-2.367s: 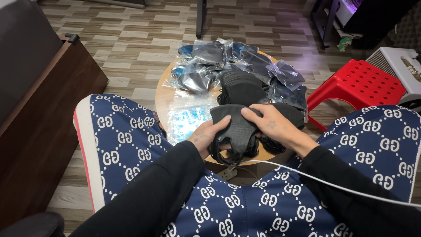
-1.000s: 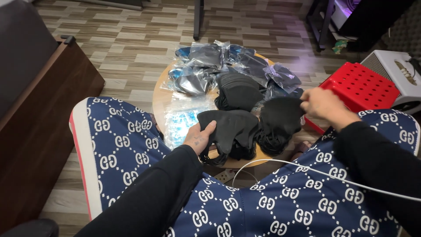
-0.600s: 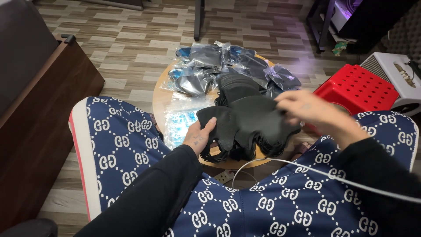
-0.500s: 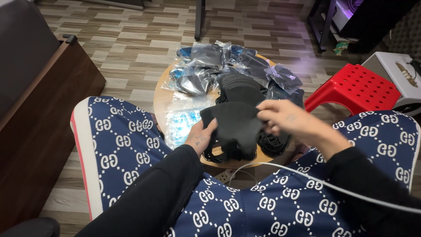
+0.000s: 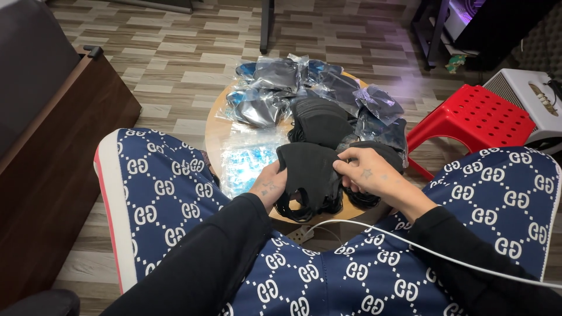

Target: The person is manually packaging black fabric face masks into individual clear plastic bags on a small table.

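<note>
A stack of black face masks (image 5: 307, 172) lies at the near edge of a small round wooden table (image 5: 215, 136). My left hand (image 5: 270, 186) grips the stack's left side from below. My right hand (image 5: 366, 174) pinches the top mask at its right edge. Behind them sits another pile of black masks (image 5: 321, 122), and one more dark mask pile (image 5: 379, 151) lies under my right hand. Both sleeves are black.
Several clear plastic bags with dark masks (image 5: 275, 88) cover the far half of the table; an empty bag (image 5: 246, 161) lies left. A red plastic stool (image 5: 477, 120) stands right, a dark wooden cabinet (image 5: 52, 152) left. A white cable (image 5: 410, 248) crosses my lap.
My right hand went right toward the red stool, came back with a black mask and laid it on the stack. My left hand stayed on the stack.
</note>
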